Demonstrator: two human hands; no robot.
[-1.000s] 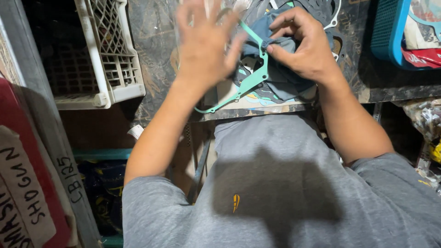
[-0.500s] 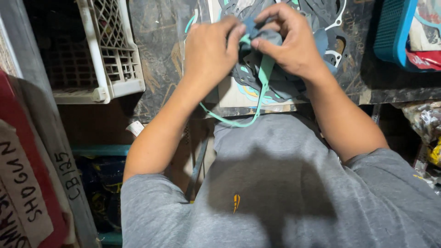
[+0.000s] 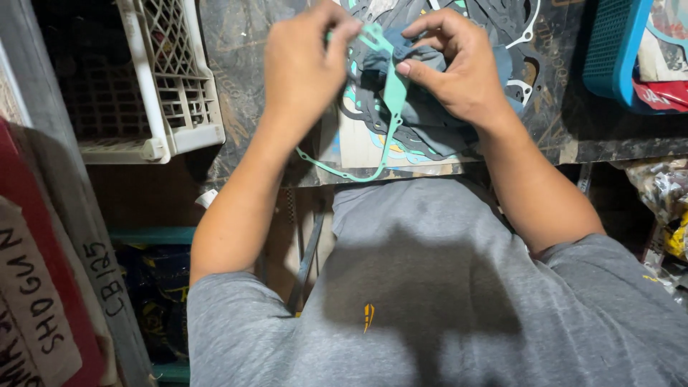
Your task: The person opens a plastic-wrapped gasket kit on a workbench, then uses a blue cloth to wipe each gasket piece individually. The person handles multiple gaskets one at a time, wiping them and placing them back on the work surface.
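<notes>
Head view: both hands work above the bench. The left hand and right hand each pinch the green gasket, lifted off the gasket pile; sorting looks mid-way, pile remaining.

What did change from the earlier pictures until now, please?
The left hand, raised open a second ago, came down and pinched the green gasket. The right hand kept its grip on the gasket pile. The white crate and blue basket stayed put.
</notes>
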